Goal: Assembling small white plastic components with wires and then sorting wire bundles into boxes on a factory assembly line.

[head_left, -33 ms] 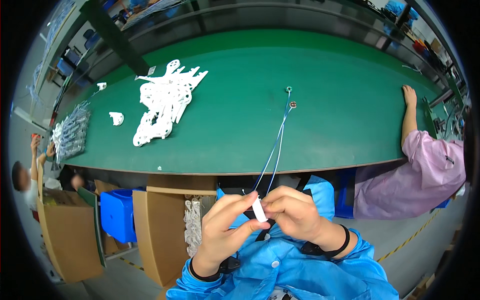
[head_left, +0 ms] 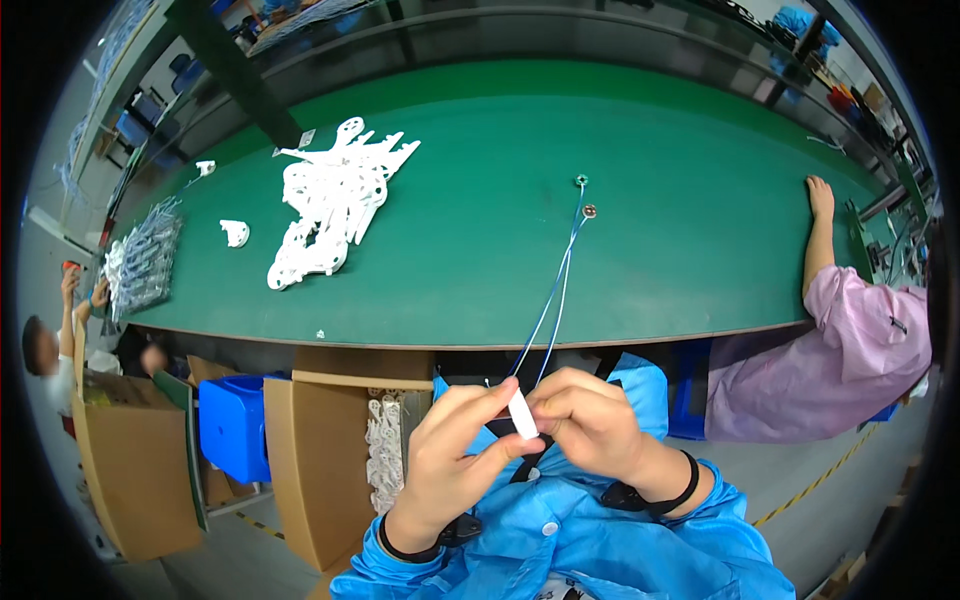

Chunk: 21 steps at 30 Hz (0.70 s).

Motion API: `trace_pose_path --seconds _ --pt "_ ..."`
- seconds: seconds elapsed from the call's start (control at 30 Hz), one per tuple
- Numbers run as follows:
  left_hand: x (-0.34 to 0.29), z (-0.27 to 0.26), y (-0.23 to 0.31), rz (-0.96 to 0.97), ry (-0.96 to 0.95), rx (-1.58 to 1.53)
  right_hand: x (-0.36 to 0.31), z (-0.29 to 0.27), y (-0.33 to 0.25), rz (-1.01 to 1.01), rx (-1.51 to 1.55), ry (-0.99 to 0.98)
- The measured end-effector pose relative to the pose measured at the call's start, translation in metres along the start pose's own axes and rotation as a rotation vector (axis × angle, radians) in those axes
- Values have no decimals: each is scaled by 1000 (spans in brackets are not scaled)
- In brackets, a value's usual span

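Note:
My left hand [head_left: 462, 440] pinches a small white plastic piece [head_left: 522, 414] between thumb and fingertips, in front of my body just below the table edge. My right hand [head_left: 592, 420] is closed at the right side of this piece, fingertips pressed together; what they grip is hidden. Thin blue and white wires [head_left: 553, 300] run from between my hands up over the table edge. At their far ends lie a small green round part [head_left: 582, 181] and a brownish round disc [head_left: 589, 211], both on the green table [head_left: 480, 260].
A pile of white plastic parts [head_left: 330, 200] lies left of centre, with a loose white piece [head_left: 234, 234] beside it. Farther left is a bundle of wired parts [head_left: 148, 262]. Cardboard boxes [head_left: 320, 470] and a blue stool [head_left: 233, 428] stand below. At right, a co-worker's arm [head_left: 820, 235] rests on the table.
The white piece has turned slightly between my fingers, showing a smoother side. My hands otherwise stay in nearly the same place, and the wires lie almost as before.

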<state>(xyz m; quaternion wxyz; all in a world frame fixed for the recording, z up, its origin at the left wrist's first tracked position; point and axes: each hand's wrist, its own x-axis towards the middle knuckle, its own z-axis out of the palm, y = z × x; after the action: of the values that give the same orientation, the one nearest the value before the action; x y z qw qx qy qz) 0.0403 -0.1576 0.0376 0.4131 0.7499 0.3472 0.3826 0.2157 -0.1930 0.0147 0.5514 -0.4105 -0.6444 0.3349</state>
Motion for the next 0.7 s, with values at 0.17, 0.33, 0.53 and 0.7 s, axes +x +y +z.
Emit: trace_pose_path --seconds 0.17,0.33,0.53,0.7 --pt "8 5 9 42 0 125 -1 -9 17 76 135 -50" --pt "15 11 19 51 22 240 -10 -7 31 243 598 12" --pt "14 7 15 64 16 249 -12 -3 39 261 628 10" --pt "15 4 9 11 39 244 -6 6 42 261 709 34"
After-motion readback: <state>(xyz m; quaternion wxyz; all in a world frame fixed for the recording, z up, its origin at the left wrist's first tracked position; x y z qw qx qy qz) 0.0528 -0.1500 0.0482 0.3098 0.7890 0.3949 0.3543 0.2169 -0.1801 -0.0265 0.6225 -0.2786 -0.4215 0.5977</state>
